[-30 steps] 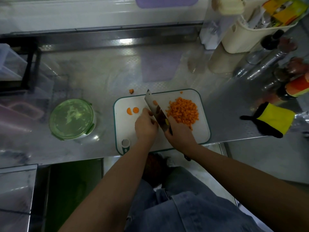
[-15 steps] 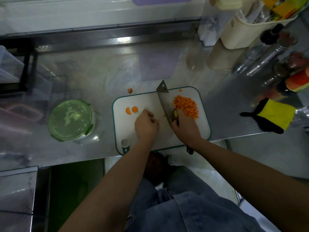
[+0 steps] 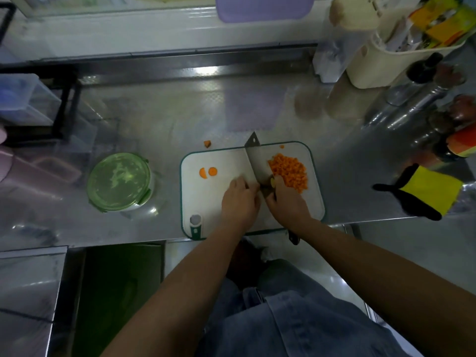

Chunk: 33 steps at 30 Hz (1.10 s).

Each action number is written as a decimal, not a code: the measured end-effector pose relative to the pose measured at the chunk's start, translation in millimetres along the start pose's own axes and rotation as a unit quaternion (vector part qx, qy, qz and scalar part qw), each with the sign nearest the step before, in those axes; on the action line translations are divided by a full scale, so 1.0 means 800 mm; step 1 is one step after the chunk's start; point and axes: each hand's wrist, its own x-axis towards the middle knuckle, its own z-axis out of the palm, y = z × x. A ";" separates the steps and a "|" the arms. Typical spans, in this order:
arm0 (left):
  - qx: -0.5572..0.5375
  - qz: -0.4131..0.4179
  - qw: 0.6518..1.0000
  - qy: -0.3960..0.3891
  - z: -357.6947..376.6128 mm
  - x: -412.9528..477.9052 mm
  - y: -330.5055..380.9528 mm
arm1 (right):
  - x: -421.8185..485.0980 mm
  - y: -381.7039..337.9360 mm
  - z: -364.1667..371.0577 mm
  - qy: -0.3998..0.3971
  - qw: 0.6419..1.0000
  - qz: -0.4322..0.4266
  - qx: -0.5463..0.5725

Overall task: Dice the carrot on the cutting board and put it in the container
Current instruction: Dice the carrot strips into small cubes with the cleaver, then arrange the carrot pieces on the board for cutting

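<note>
Cleaver point(image 3: 255, 161) handle mostly hidden inside the gripping right hand point(image 3: 287, 202), mid-frame; left hand point(image 3: 240, 199) curls fingers beside the blade, any hold beneath them unseen.

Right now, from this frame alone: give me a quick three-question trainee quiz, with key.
1. True or false: the container has its green lid on.
2. The diced carrot pile lies on which side of the knife blade? A) the person's left B) the person's right C) inside the container
3. How many carrot slices are visible on the cutting board left of the blade?
Key: 1 true; 2 B; 3 two.
</note>
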 end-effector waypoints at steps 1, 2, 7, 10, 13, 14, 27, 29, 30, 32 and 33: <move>-0.001 -0.007 1.000 -0.002 0.000 0.000 0.001 | 0.002 0.003 -0.003 0.000 1.000 -0.003 0.004; -0.007 -0.013 1.000 -0.005 -0.001 0.000 0.002 | 0.003 0.005 -0.006 0.003 1.000 -0.008 0.009; -0.126 -0.063 0.989 0.041 -0.003 0.007 0.008 | 0.008 0.015 -0.021 0.021 0.997 -0.034 0.065; -0.197 -0.142 0.967 0.081 -0.013 0.007 0.015 | 0.011 0.013 -0.027 0.004 0.995 -0.078 0.057; -0.226 -0.228 0.942 0.099 -0.015 0.008 0.018 | 0.011 0.007 -0.025 -0.015 0.992 -0.109 0.056; -0.230 -0.250 0.935 0.105 -0.016 0.008 0.018 | 0.010 0.005 -0.023 -0.028 0.992 -0.113 0.049; -0.176 -0.288 0.933 0.122 -0.029 -0.026 -0.049 | -0.011 -0.012 -0.005 -0.020 0.991 -0.021 0.131; -0.180 -0.266 0.943 0.083 -0.029 -0.034 -0.065 | -0.020 -0.038 0.014 -0.030 0.988 -0.011 0.150; -0.189 -0.255 0.946 0.067 -0.028 -0.037 -0.072 | -0.025 -0.052 0.023 -0.034 0.987 -0.001 0.156; -0.206 -0.235 0.949 0.046 -0.028 -0.043 -0.083 | -0.034 -0.075 0.043 -0.041 0.984 0.023 0.169; -0.215 -0.226 0.949 0.039 -0.028 -0.045 -0.087 | -0.038 -0.083 0.053 -0.040 0.984 0.033 0.171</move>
